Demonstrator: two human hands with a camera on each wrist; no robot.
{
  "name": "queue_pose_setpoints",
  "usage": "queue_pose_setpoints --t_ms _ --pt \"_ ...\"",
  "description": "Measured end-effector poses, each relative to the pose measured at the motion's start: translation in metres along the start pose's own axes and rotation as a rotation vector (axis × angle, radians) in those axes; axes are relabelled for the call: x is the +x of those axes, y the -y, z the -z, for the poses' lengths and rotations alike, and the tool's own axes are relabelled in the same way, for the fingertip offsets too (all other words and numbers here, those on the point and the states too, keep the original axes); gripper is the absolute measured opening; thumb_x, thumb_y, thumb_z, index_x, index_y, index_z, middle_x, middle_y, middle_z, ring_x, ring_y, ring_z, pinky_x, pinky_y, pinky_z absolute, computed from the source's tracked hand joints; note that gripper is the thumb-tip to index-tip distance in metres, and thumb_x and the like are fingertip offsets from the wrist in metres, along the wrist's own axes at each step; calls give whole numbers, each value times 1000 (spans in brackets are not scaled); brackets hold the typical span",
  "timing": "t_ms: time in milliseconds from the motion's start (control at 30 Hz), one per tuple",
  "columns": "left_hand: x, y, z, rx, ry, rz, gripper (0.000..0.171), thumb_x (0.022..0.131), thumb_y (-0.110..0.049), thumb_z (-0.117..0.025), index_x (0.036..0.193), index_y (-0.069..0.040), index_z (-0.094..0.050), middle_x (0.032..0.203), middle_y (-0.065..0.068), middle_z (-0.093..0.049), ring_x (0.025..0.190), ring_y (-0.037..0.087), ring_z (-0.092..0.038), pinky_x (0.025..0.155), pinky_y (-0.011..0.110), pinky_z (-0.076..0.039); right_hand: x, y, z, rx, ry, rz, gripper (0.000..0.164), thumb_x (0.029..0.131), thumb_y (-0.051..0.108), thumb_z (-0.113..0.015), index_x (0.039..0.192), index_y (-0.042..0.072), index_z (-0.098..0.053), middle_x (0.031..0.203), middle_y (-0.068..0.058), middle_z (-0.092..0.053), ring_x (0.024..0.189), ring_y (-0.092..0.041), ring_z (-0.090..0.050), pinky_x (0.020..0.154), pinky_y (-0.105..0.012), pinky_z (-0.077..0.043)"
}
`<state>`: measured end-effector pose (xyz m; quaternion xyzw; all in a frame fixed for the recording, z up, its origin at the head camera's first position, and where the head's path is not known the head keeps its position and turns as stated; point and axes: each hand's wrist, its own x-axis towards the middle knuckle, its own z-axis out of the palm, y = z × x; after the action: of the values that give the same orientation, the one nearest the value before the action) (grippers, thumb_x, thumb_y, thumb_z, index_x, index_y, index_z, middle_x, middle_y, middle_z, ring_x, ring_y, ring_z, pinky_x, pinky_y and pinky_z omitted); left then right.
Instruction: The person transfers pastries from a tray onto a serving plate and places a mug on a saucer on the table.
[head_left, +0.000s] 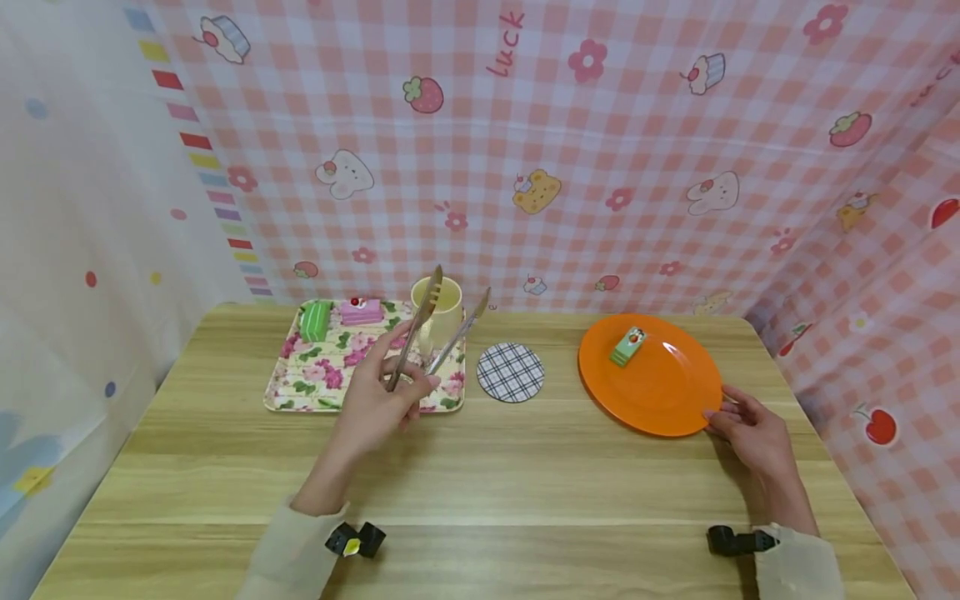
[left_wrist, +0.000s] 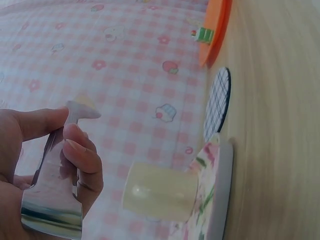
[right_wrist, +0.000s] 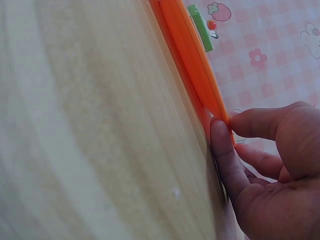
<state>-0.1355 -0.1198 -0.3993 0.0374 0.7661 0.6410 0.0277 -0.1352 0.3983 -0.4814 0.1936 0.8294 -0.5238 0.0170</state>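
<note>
Metal tongs (head_left: 415, 333) are gripped in my left hand (head_left: 375, 404), over the front of the floral tray (head_left: 288, 385). Their tips point away and stand apart with nothing between them, overlapping the cream mug (head_left: 450, 307) in the head view. My right hand (head_left: 759, 437) pinches the near right rim of the orange plate (head_left: 652, 396) between thumb and fingers, as the right wrist view shows. On that plate lies a small green toy cake slice (head_left: 627, 347) with a white and red top.
A green striped cake piece (head_left: 316, 321) and a pink one with a red cherry (head_left: 362, 312) sit at the tray's back left. Between tray and plate lies a round checked coaster (head_left: 511, 372). A gingham curtain (head_left: 480, 208) hangs along the table's back edge.
</note>
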Motion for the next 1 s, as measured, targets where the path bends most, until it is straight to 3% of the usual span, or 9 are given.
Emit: queue_pose_setpoints --t_ms 400,700,1000 --pt "-5 1 29 5 -78 -2 79 93 -20 -77 157 -40 -35 90 4 -67 54 15 -61 46 34 -53 0 0 -1 24 -1 0 73 97 18 -71 159 1 -34 94 22 -58 81 7 -65 75 -15 -59" --pt "-3 12 50 6 -146 1 82 94 -16 -75 159 -38 -31 87 -3 -66 52 14 -61 44 34 -54 0 1 -1 14 -5 -2 73 98 18 -70 159 2 -34 96 21 -58 81 8 -65 76 -15 -59" --pt "-2 29 66 46 -213 54 84 94 -11 -72 162 -32 -27 87 -3 -68 53 13 -61 46 32 -54 0 1 -1 18 0 -4 72 98 17 -69 159 2 -34 96 20 -58 81 6 -65 76 -16 -60"
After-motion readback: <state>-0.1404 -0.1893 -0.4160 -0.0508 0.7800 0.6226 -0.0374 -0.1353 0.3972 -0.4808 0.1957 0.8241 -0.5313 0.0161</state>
